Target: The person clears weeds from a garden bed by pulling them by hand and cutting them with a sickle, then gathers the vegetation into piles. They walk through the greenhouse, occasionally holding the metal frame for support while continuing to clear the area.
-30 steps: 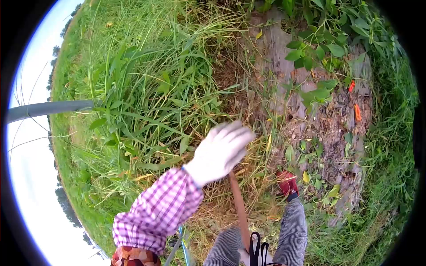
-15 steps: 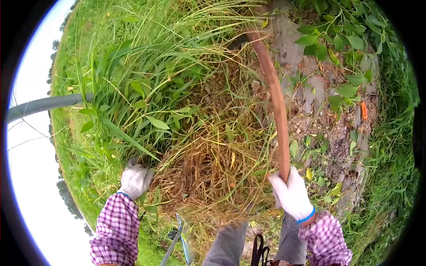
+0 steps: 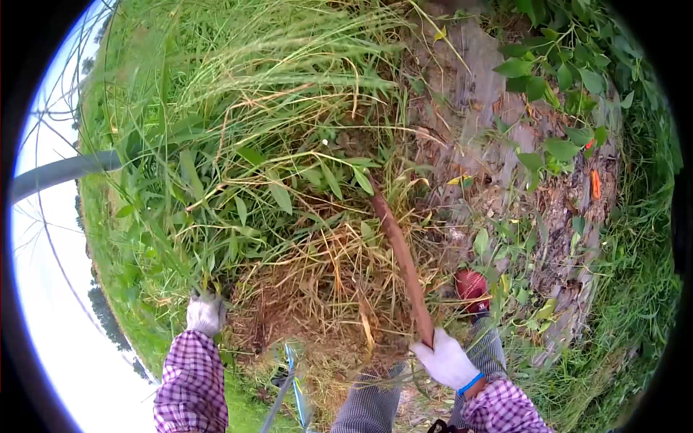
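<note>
My right hand (image 3: 449, 361), in a white glove, is closed around the lower end of a sickle (image 3: 401, 260) with a long reddish-brown wooden handle. The handle slants up and left, and the blade is hidden in the grass. On the left, my left hand (image 3: 206, 315), also gloved in white, is closed on a bunch of green grass (image 3: 209, 270) at the edge of the tall growth. Its fingertips are partly covered by the stems. Between my hands lies a mat of dry, straw-coloured cut grass (image 3: 317, 296).
A flat strip of weathered ground (image 3: 498, 130) runs along the right, with leafy plants (image 3: 563, 79) and an orange object (image 3: 595, 184) on it. My red shoe (image 3: 473, 289) stands at its edge. A grey tube (image 3: 68, 173) juts in from the left.
The sickle has swung down and left, and its blade has gone from view into the grass. My left hand is lower. Tall stems have shifted, and my red shoe now shows.
</note>
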A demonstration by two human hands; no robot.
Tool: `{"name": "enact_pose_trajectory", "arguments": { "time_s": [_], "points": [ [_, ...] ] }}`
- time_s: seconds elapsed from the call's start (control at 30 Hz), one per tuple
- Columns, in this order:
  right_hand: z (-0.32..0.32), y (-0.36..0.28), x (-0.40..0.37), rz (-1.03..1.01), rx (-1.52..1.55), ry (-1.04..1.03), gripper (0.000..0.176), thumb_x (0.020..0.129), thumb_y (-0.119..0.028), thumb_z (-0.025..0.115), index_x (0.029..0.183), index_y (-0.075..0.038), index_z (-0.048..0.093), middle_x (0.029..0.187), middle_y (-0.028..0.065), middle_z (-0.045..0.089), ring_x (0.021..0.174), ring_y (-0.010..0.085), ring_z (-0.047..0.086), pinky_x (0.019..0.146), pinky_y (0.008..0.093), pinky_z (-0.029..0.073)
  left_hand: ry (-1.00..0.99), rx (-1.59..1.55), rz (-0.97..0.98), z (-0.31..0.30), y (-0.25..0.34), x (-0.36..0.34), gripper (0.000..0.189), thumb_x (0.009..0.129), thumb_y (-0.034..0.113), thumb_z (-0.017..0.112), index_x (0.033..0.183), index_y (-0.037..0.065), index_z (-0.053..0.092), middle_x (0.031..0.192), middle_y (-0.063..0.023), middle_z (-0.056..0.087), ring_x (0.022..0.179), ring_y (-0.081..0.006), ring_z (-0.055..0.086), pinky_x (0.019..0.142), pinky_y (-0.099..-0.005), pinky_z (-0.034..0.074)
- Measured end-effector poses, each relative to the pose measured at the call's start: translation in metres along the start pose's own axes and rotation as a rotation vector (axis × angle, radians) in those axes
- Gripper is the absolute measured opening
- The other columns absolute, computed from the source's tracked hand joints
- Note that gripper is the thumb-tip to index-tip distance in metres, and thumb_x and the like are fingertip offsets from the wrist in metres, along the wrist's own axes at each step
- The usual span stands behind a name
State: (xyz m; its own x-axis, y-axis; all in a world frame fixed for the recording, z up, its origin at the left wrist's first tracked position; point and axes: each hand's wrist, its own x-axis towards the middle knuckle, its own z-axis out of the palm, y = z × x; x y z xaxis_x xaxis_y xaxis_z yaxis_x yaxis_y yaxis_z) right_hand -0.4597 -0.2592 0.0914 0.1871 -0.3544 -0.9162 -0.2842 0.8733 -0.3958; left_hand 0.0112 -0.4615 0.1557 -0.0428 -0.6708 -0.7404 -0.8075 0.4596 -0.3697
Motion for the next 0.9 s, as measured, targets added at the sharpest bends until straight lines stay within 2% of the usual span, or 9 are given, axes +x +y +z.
{"name": "enact_pose_trajectory", "arguments": {
  "time_s": [0.07,0.13,0.2,0.27,0.47,0.7,0.73,0.8,0.9],
  "points": [
    [-0.002,-0.003,-0.009,-0.015,-0.108,0.049,0.05,0.089,-0.04,0.06,0.1,0.008,0.048,0.071,0.0234,0.062,0.065,0.0366,0.065,0.06,0.0427,0.051,0.054,0.055,-0.033,0.009,-0.004,0.002,0.024,0.085,0.013,0.053,0.104,0.01,0.068,0.1,-0.0119,0.069,0.105,-0.0272,0.06,0.1,-0.0434,0.045],
    [-0.015,-0.018,-0.004,0.036,0.071,0.021,0.048,0.089,-0.038,0.061,0.099,0.007,0.049,0.07,0.0203,0.062,0.063,0.0325,0.065,0.058,0.0398,0.051,-0.201,0.037,-0.114,-0.002,0.006,0.007,0.035,0.092,0.026,0.055,0.126,0.018,0.059,0.12,-0.0154,0.059,0.119,-0.0297,0.052,0.115,-0.0462,0.028],
    [-0.028,-0.036,0.014,-0.075,0.164,0.144,0.041,0.09,-0.032,0.061,0.099,0.006,0.049,0.068,0.0156,0.062,0.061,0.0252,0.064,0.056,0.0358,0.05,-0.256,0.083,-0.083,-0.005,0.013,0.01,0.036,0.093,0.021,0.054,0.129,0.021,0.057,0.13,-0.0161,0.053,0.125,-0.0318,0.047,0.113,-0.0462,0.031],
    [-0.041,-0.061,0.05,-0.226,0.27,0.265,0.038,0.092,-0.031,0.059,0.099,0.004,0.048,0.068,0.0134,0.061,0.059,0.0218,0.062,0.052,0.0343,0.049,-0.406,-0.138,-0.447,-0.024,0.032,0.012,0.041,0.093,0.012,0.052,0.132,0.024,0.055,0.143,-0.0152,0.042,0.132,-0.0331,0.04,0.113,-0.0439,0.033],
    [-0.035,-0.143,0.145,-0.23,0.25,0.08,0.039,0.097,-0.03,0.05,0.11,0.006,0.047,0.071,0.008,0.056,0.049,0.0159,0.054,0.043,0.031,0.049,-0.529,0.042,-0.327,-0.035,0.041,0.008,0.044,0.094,0.012,0.048,0.135,0.026,0.052,0.154,-0.0149,0.027,0.141,-0.0346,0.027,0.118,-0.0435,0.024],
    [0.044,0.068,-0.053,0.045,-0.207,-0.264,0.04,0.091,-0.032,0.059,0.112,0.001,0.052,0.098,0.0197,0.063,0.087,0.031,0.063,0.078,0.0389,0.05,-0.47,0.141,-0.045,-0.066,0.053,-0.001,0.037,0.093,0.028,0.048,0.128,0.023,0.058,0.137,0.0028,0.055,0.134,-0.0221,0.041,0.119,-0.0418,0.015],
    [0.058,0.103,-0.066,-0.062,-0.278,-0.392,0.037,0.091,-0.023,0.059,0.123,-0.003,0.054,0.114,0.0171,0.062,0.103,0.0259,0.06,0.092,0.0374,0.045,-0.418,0.31,0.04,-0.075,0.061,-0.004,0.035,0.092,0.033,0.051,0.124,0.021,0.061,0.122,-0.0024,0.064,0.128,-0.0223,0.046,0.115,-0.0435,0.026],
    [0.082,0.074,-0.072,0.034,-0.127,-0.026,0.044,0.092,-0.042,0.051,0.106,-0.001,0.047,0.066,0.026,0.062,0.062,0.0456,0.062,0.054,0.0559,0.047,-0.31,0.28,-0.012,-0.149,0.119,-0.014,0.034,0.091,0.033,0.054,0.12,0.015,0.061,0.11,-0.0104,0.067,0.119,-0.0231,0.054,0.106,-0.0453,0.039],
    [0.075,0.05,-0.065,0.035,-0.106,-0.076,0.046,0.091,-0.042,0.054,0.104,0.002,0.049,0.068,0.0236,0.062,0.062,0.0404,0.063,0.055,0.0502,0.048,0.431,-0.011,0.519,-0.19,0.179,-0.012,0.031,0.089,0.026,0.059,0.115,0.008,0.058,0.117,-0.0141,0.062,0.103,-0.0285,0.063,0.096,-0.0439,0.048]
  ]
}}
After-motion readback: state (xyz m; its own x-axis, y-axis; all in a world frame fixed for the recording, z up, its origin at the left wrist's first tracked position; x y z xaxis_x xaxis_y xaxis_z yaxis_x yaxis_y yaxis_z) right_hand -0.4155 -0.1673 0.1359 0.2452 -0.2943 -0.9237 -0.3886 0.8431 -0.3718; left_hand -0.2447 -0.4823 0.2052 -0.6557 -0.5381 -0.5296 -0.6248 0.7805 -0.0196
